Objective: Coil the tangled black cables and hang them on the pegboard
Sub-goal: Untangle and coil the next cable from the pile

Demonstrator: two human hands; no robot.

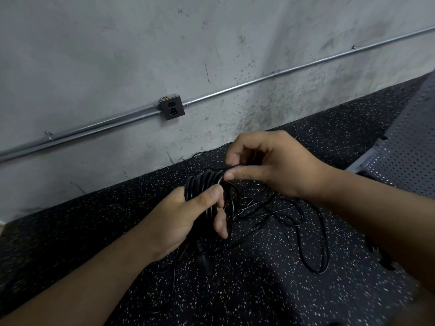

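Cable coil (pixel 204 184) thick, black, gripped by left hand (pixel 188 215); right hand (pixel 268 161) fingers pinch thin strand.

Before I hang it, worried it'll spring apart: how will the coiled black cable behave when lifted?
Likely floppy: the loose cable sprawls in limp loops on the floor. Probably unravels if released; the left hand grips the coil bunched.

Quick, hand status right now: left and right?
Left hand: closed around the cable coil.
Right hand: pinching a loose cable strand between thumb and fingertips.
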